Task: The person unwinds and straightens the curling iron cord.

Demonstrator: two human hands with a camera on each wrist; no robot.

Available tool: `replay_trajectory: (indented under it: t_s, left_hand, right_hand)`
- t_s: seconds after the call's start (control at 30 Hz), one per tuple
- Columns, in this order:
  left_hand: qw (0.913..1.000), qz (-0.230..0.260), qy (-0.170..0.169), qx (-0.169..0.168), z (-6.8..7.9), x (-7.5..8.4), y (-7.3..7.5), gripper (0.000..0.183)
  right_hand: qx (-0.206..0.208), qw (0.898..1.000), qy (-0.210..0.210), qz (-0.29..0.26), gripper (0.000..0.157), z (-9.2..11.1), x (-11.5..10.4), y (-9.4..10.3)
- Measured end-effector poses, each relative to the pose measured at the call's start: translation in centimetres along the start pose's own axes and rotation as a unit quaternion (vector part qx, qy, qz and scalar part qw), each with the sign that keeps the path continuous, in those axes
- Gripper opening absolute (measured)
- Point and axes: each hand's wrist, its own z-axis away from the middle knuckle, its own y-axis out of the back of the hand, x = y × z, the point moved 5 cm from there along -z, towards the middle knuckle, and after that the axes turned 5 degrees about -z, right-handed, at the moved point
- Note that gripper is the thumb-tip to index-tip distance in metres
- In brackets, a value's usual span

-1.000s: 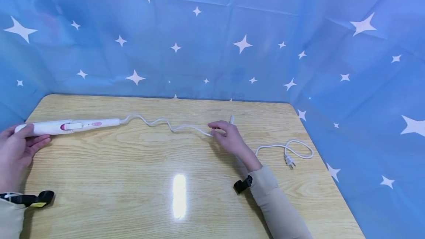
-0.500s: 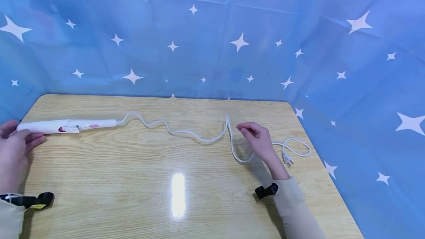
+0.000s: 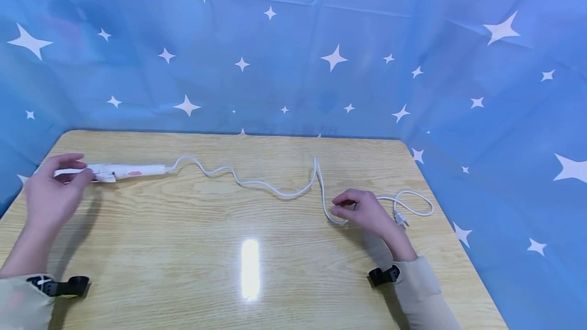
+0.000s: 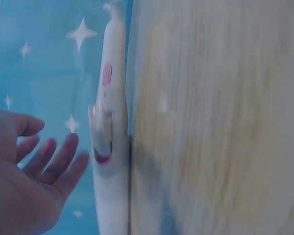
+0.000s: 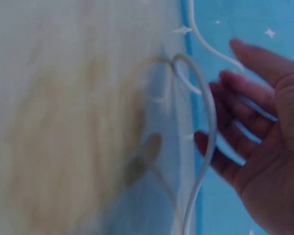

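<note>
A white curling iron (image 3: 127,171) with a pink button and a clamp lever lies along the table's left back part, its barrel toward the left. My left hand (image 3: 48,190) hovers over the barrel, partly hiding it. In the left wrist view its loosely bent fingers (image 4: 63,171) appear apart from the curling iron (image 4: 112,191). From the handle a white cord (image 3: 257,183) runs in waves to the right. My right hand (image 3: 367,213) is beside a bend of that cord, fingers loosely bent; whether they touch the cord (image 5: 210,117) I cannot tell.
The cord's loop and two-pin plug (image 3: 401,218) lie near the right edge of the wooden table (image 3: 183,258). Blue cloth (image 3: 293,85) with white stars hangs along the back and right side. A bright light reflection shows mid-table.
My left hand has let go of the curling iron's end and moved right and up above the barrel. The right hand has moved right and nearer me, away from the cord's middle.
</note>
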Motion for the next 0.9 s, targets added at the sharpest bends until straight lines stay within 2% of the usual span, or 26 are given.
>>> replay_trajectory:
  t_s: [0.1,0.23,0.33,0.47,0.53,0.7,0.8,0.9]
  left_hand:
    - [0.9961,-0.040,-0.075,-0.024,0.7,1.7,-0.6,0.041]
    - [0.9868,-0.052,-0.138,-0.068,1.2,3.0,-1.6,0.042]
    - [0.9766,-0.069,-0.183,-0.088,1.3,3.6,-2.7,0.040]
    - [0.9573,-0.098,-0.247,-0.113,1.3,4.2,-4.0,0.038]
    - [0.9464,-0.127,-0.264,-0.135,1.3,4.2,-4.6,0.040]
    - [0.9234,-0.207,-0.269,-0.179,1.2,3.7,-5.7,0.048]
    - [0.9174,-0.222,-0.271,-0.188,1.1,3.4,-6.0,0.053]
    - [0.9162,-0.226,-0.271,-0.190,1.0,3.0,-6.1,0.057]
  right_hand:
    - [-0.009,1.000,0.014,0.002,0.018,0.4,0.2,0.0]
    - [-0.005,0.999,0.041,0.024,0.018,0.9,0.2,0.3]
    - [-0.002,0.998,0.053,0.037,0.017,1.3,0.4,0.4]
    - [-0.003,0.997,0.059,0.043,0.015,1.7,0.6,0.3]
    - [-0.005,0.997,0.064,0.046,0.016,1.8,0.7,0.2]
    - [-0.003,0.993,0.098,0.064,0.019,1.8,0.8,0.0]
    - [-0.004,0.989,0.120,0.085,0.020,1.8,0.7,0.0]
    - [-0.019,0.989,0.110,0.100,0.019,1.6,0.8,0.1]
